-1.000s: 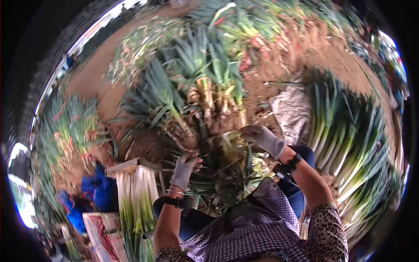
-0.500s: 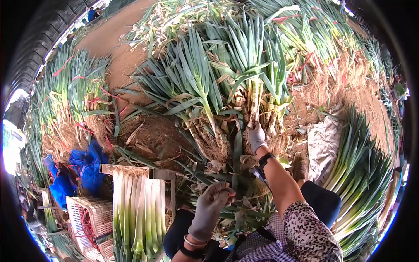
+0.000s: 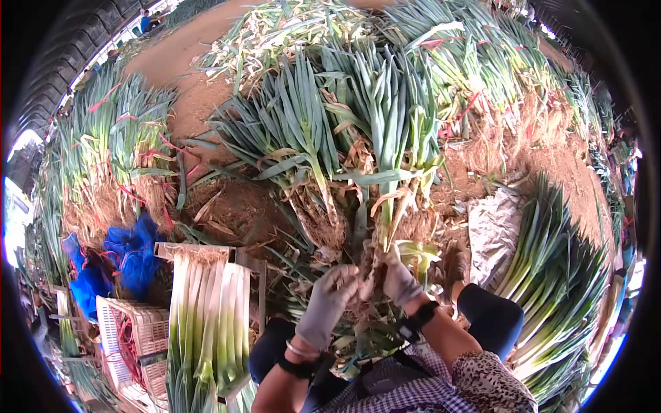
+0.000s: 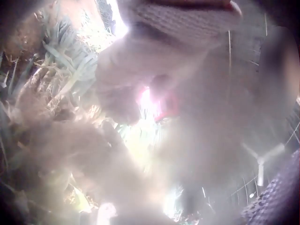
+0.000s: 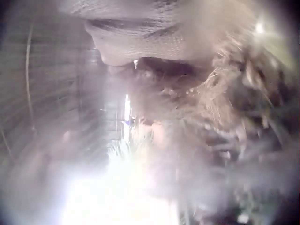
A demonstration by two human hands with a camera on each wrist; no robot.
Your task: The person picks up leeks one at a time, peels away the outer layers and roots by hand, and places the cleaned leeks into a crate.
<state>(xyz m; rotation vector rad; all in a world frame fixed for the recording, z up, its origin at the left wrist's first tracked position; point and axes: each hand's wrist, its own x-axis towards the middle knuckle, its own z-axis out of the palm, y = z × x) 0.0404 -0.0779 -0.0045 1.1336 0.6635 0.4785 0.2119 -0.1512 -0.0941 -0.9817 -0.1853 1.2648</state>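
A: Object first. Where do you have the leek, and how does it look?

B: Center of my head view, root end low in front of the person's knees, leaves pointing away from the body. Leaves long, blue-green, folded along their length. Color runs to yellow-green and then pale toward the base. Dry, tan-brown skin hangs loosely around the lower stalk. The right wrist view gives me stringy, straw-colored roots, dirty and matted.

A: State of the hands?

B: Right hand, gloved: fingers curled round the leek's base. Left hand, also gloved: fingers bent, tips right by the root end, close to the right hand. Whether it pinches anything I cannot tell; my left wrist view is hazy.

A: Surroundings?

B: Other uncleaned leeks lie just beside it to the left, green tops fanned over brown soil. Farther left, trimmed leeks sit in a row, white ends against a wooden board. Beside them, a pale basket with red strings inside, and blue netting above it in my view. On the right, a crumpled pale sheet and a large pile of clean-stalked leeks.
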